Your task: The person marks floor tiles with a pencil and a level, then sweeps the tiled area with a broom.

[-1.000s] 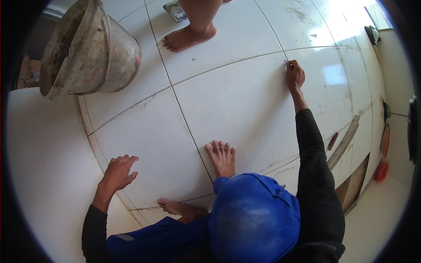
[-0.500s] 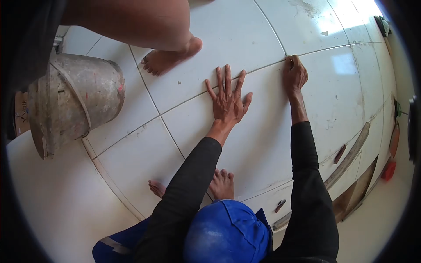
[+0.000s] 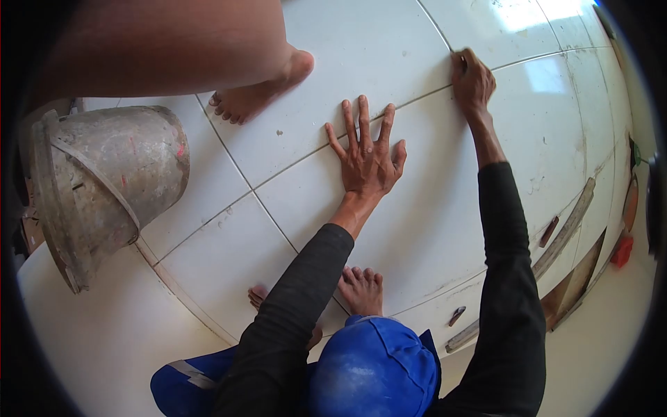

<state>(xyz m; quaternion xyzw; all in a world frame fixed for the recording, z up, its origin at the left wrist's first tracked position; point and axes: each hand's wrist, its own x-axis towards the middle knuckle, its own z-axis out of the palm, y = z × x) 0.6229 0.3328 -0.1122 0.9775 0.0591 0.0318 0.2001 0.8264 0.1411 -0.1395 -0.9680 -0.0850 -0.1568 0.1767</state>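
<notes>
My left hand (image 3: 369, 165) lies on the white floor tiles (image 3: 306, 201), palm down with fingers spread, its fingertips reaching over a joint between tiles. Further up and to the right, my right hand (image 3: 474, 82) is closed, fingers bent down against the tiles beside the corner where two joints meet. Whatever it holds is hidden by the fingers. Both forearms are in black sleeves. Rounded blue cloth (image 3: 372, 368) with a pale dusty patch is at the bottom, with bare toes (image 3: 361, 278) just above it.
A dirty grey bucket (image 3: 118, 181) leans at the left. Another person's bare leg (image 3: 180, 48) and foot (image 3: 260, 97) are at the upper left. On the right are a long worn strip (image 3: 566, 226), a small dark piece (image 3: 549, 231), a small metallic object (image 3: 456, 316) and a red item (image 3: 622, 251).
The view has shifted, with the right-hand tile corner now higher. My right hand stays closed near that corner, and my left hand stays spread. The other person's leg looks larger.
</notes>
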